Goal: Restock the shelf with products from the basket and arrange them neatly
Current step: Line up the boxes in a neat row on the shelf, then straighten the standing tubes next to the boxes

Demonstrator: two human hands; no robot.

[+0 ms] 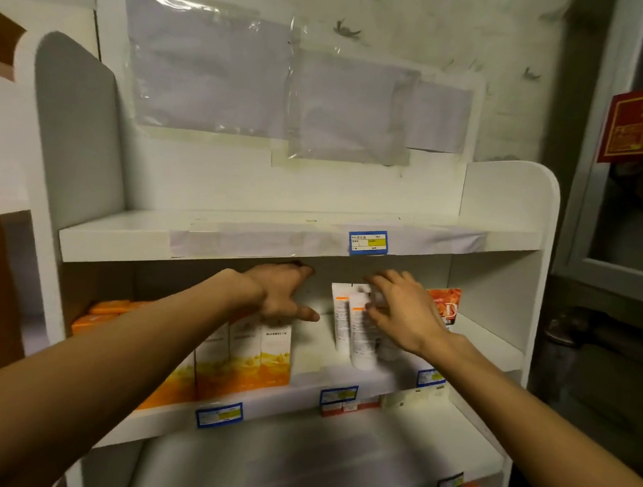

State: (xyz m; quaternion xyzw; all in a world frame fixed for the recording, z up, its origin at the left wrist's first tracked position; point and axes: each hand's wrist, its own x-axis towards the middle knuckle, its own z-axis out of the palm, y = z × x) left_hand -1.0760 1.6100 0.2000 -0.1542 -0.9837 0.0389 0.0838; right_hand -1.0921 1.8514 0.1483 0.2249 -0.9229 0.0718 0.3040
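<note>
- Both hands reaching into the middle tier of a white shelf unit (pixel 506 277), under the top board.
- Left hand (pixel 283 295) resting on the tops of the white-and-orange boxes (pixel 260 352); fingers spread and loose, thumb pointing right toward the tubes, nothing clasped. Fingertips near the underside of the top board.
- Right hand (pixel 402 316) set against the white tubes (pixel 356 328); fingers fanned open over their upper parts, touching or nearly touching. Blurred by motion, so cannot tell whether any tube is actually gripped.
- Tubes standing upright, cap down, clustered just left of and beneath the right fingers.
- Orange-red packet (pixel 446 305) upright just right of the right hand, partly hidden behind it.
- Flat orange packs (pixel 105 313) stacked at the far left of the same tier, well left of the left fingers.
- Bare gap of shelf between left thumb and tubes.
- Blue price tags (pixel 367 241) on the shelf edges; one above the right fingers, others below both wrists.
- Small red-and-white boxes (pixel 347 406) on the tier below, under the right forearm.
- Basket not in view.
</note>
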